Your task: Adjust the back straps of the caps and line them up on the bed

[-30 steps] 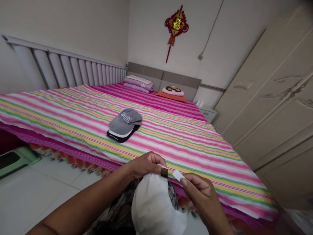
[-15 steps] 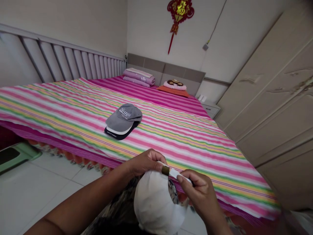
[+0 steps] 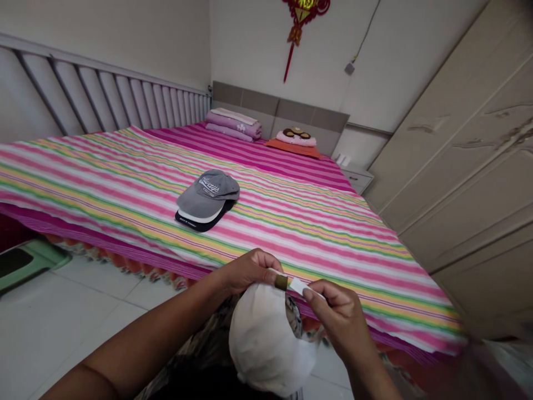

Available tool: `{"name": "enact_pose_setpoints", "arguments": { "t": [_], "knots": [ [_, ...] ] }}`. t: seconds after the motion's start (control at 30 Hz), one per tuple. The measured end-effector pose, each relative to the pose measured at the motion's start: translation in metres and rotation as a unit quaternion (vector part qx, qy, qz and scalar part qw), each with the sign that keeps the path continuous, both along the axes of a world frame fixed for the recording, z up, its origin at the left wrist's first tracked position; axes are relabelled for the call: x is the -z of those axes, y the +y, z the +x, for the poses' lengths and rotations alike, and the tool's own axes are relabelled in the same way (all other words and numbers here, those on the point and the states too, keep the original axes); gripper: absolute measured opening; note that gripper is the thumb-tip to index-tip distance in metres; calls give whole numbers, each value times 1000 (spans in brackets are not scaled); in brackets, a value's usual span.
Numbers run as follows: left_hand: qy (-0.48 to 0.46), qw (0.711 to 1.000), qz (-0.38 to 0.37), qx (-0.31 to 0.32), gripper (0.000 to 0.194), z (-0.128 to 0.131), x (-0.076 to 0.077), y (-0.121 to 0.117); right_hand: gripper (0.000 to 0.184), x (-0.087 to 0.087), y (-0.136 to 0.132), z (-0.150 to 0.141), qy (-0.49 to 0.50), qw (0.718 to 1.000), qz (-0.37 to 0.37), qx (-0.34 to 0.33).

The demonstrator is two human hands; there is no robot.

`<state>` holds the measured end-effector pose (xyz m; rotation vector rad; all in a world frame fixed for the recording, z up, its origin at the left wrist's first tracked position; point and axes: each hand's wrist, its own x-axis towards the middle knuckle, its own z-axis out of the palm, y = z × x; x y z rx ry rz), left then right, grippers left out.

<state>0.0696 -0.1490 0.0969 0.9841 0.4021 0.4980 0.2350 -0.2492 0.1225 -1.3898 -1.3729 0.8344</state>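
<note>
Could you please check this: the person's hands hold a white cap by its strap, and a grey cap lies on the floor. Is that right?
Not quite: the head view shows the grey cap on the striped bedspread, not on the floor. The rest is right.

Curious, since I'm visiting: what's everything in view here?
white cap: 1, white, held in both hands
strap: 1, white with brass-coloured buckle, on the white cap's back
stacked caps: 3, grey, white and navy, on the bed
bedspread: 1, multicoloured stripes, covering the bed
folded bedding: 1 pile, lilac, by the headboard
wall ornament: 1, red and gold, above the headboard
wardrobe: 1, cream, at right
left hand: 1, gripping the white cap
right hand: 1, pinching the strap
</note>
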Motion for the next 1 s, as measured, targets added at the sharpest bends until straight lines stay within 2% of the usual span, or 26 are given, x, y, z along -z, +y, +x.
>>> {"name": "enact_pose_setpoints", "arguments": {
  "t": [0.17, 0.33, 0.63, 0.87, 1.0],
  "knots": [
    [7, 1000, -8, -9, 28, -5, -2, -1, 28, -3, -1, -9, -6, 1000, -18, 1],
    [7, 1000, 1, -10, 31, -9, -5, -2, 26, -5, 0, -15, -18, 1000, -4, -6],
    [5, 1000, 23, -7, 27, -17, -4, 0, 21, -8, 2, -20, -22, 999, -15, -27],
    [11, 999, 32, -5, 24, -17, -4, -1, 20, -9, 5, -20, -52, 997, 9, -52],
    [25, 999, 46, -7, 23, -17, -5, -1, 22, -9, 6, -20, -63, 997, 28, -39]
  ]
}}
